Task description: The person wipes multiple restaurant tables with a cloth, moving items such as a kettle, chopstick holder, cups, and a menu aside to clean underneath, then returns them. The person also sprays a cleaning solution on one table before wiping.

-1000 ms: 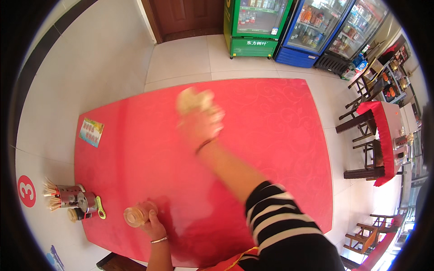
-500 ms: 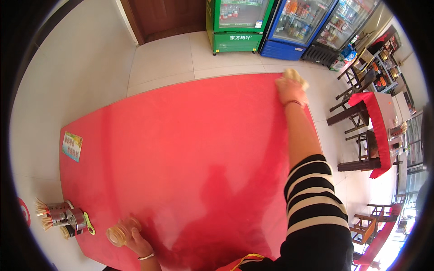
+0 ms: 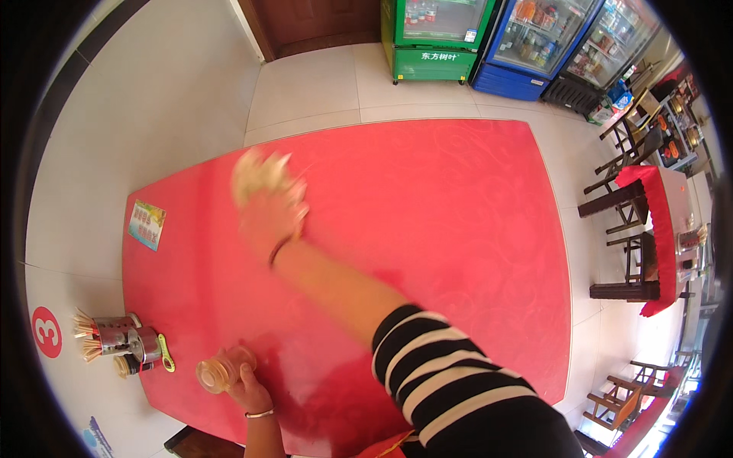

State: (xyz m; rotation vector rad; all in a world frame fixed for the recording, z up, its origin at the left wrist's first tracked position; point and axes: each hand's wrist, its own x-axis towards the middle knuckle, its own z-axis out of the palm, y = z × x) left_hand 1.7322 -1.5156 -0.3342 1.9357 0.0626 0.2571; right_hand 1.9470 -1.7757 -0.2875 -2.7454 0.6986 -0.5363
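Note:
My right hand (image 3: pixel 271 217) presses a crumpled pale yellow cloth (image 3: pixel 258 174) against the far left part of the red tabletop (image 3: pixel 427 221). Motion blurs its fingers, and the cloth bunches out ahead of them. That arm, in a black sleeve with cream stripes, reaches across the table. Near the front left, my left hand (image 3: pixel 250 391) is closed around a see-through amber container (image 3: pixel 223 371), tilted on its side. It looks like a jar or stacked cups; I cannot tell which.
At the left edge stand metal holders (image 3: pixel 118 336) with wooden chopsticks, and a green-handled opener (image 3: pixel 166 353). A printed card (image 3: pixel 146 225) lies by the wall. Drink fridges (image 3: pixel 435 65) line the far side. To the right is another table (image 3: pixel 663 229) with dark stools.
My right hand has swept the cloth from the far right corner to the left across the tabletop. My left hand keeps its hold on the amber container. The view has shifted a little.

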